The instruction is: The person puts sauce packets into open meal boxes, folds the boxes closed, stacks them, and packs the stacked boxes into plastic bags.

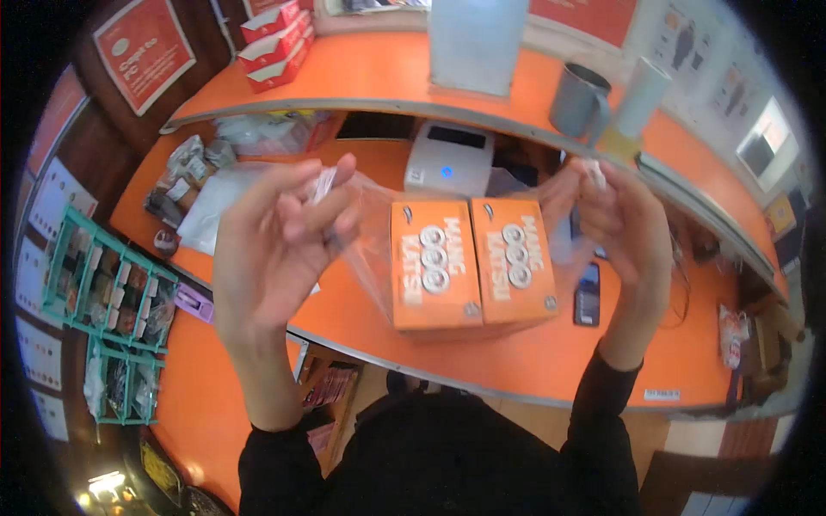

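Note:
Two orange boxes printed "MANG KATSU" stand side by side at the counter's front, inside a thin clear plastic bag. On the left, my left hand is raised with a bunched white bag handle pinched between its fingers. My right hand grips the opposite handle at about the same height. The film stretches from both hands down around the boxes. Motion blurs some of the fingers.
Behind the boxes sits a white printer with a blue light. A phone lies to their right. A grey mug and red boxes stand on the upper shelf. Teal baskets are at the left.

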Demonstrator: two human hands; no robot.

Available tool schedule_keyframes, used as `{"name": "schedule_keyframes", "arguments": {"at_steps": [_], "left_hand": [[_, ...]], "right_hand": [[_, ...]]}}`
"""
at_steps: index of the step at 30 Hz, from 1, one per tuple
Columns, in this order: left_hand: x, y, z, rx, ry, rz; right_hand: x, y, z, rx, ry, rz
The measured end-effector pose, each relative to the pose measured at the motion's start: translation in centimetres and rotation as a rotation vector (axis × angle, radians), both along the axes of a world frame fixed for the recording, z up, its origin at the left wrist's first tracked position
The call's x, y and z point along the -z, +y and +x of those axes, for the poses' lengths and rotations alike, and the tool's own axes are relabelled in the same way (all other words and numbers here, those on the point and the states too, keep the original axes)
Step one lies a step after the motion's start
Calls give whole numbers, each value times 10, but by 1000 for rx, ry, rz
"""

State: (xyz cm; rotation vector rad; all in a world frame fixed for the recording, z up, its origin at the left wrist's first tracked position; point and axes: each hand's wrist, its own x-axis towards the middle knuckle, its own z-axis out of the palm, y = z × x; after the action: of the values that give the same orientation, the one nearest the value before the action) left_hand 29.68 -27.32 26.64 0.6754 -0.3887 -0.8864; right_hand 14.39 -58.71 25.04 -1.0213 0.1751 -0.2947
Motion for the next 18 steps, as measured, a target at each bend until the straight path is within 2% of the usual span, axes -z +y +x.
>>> {"name": "schedule_keyframes", "arguments": {"at_steps": [1, 2, 5, 6, 8, 10, 12, 14, 15, 18], "left_hand": [[-7, 6, -11, -198, -18, 47], [-13, 15, -17, -228, -29, 41], [-32, 36, -47, -555, -393, 169], [-42, 44, -61, -630, -377, 184], [-40, 14, -80, -681, -512, 309], [-43, -3, -91, -778, -516, 364], [-45, -28, -95, -875, -571, 436], [-46, -53, -98, -932, -627, 492], [-41, -61, -99, -905, -760, 620], [-40, -103, -112, -892, -772, 755]], "right_hand": [[-6, 7, 0, 0, -19, -60], [-13, 14, 1, -2, -40, -120], [-44, 41, 1, -80, -86, -90], [-55, 50, 5, -157, -79, -90], [-48, 24, 12, -414, -217, -125], [-52, 20, 25, -519, -193, -126], [-50, 17, 26, -558, -187, -122], [-48, 15, 41, -468, -138, -226], [-38, 11, 46, -499, -173, -260], [-18, -7, 67, -646, -212, -131]]}}
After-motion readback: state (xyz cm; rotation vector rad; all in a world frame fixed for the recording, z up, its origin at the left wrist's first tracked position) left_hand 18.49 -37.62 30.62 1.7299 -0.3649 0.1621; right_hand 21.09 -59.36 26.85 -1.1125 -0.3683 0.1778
